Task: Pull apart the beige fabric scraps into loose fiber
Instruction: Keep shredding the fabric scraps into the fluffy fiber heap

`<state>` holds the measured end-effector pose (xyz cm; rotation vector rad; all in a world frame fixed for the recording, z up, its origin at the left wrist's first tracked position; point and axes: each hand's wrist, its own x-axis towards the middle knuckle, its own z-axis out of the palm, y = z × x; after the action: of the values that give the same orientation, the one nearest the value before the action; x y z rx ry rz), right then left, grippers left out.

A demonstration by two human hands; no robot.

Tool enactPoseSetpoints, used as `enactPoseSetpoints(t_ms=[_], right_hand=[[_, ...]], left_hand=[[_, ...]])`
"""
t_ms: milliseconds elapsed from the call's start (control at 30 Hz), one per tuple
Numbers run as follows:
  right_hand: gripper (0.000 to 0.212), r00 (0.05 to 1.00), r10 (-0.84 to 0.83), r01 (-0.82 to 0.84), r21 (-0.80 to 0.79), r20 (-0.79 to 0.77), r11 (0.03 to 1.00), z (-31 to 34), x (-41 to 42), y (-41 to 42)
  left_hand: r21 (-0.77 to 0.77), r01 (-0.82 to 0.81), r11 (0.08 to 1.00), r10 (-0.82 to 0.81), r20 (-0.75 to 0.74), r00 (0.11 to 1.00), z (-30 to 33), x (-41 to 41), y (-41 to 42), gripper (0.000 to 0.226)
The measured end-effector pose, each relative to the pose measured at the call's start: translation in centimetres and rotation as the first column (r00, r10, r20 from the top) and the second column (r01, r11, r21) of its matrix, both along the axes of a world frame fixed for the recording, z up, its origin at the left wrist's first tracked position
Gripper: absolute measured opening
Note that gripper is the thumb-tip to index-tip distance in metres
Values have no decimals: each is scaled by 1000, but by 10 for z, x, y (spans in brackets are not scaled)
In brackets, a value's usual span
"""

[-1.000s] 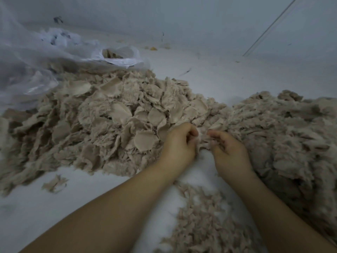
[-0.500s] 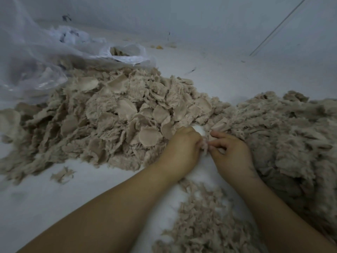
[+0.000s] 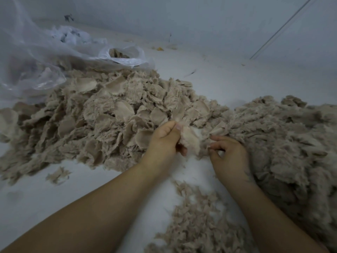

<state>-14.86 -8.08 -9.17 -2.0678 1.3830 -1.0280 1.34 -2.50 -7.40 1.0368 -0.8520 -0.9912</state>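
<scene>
A big heap of flat beige fabric scraps (image 3: 109,121) lies on the white floor, left and centre. On the right is a fluffier heap of pulled-apart beige fiber (image 3: 284,143). My left hand (image 3: 164,141) grips one pale scrap (image 3: 189,141) between thumb and fingers, lifted just in front of the scrap heap. My right hand (image 3: 228,156) is a short way to its right with curled fingers, fingertips at the scrap's frayed edge. Whether they pinch any fiber is unclear.
Shredded beige bits (image 3: 197,221) are strewn on the floor between my forearms, and a small stray tuft (image 3: 57,175) lies at the left. A clear plastic bag (image 3: 36,57) with some scraps in its mouth lies behind the scrap heap. A white wall rises at the back.
My hands were pinched together on a scrap. They have drawn apart: the left hand holds the scrap higher and the right hand has moved right. The camera moved slightly.
</scene>
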Motion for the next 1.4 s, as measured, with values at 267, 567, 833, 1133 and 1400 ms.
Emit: enactPoseSetpoints(t_ms=[267, 567, 833, 1133, 1400], right_hand=[[28, 970, 143, -147, 7, 198, 989, 14, 10, 17], [8, 899, 191, -234, 64, 395, 970, 24, 11, 23], [30, 860, 76, -172, 146, 505, 974, 24, 10, 21], [26, 819, 138, -233, 103, 557, 967, 22, 9, 22], [15, 779, 99, -286, 210, 619, 935, 20, 12, 24]], left_hand=[[94, 114, 989, -129, 177, 976, 3, -3, 2, 27], [107, 79, 991, -100, 209, 973, 2, -8, 1, 13], [119, -83, 989, 72, 99, 992, 3, -2, 2, 10], [144, 71, 987, -86, 103, 991, 7, -9, 1, 14], [131, 51, 990, -69, 134, 989, 7, -7, -1, 29]])
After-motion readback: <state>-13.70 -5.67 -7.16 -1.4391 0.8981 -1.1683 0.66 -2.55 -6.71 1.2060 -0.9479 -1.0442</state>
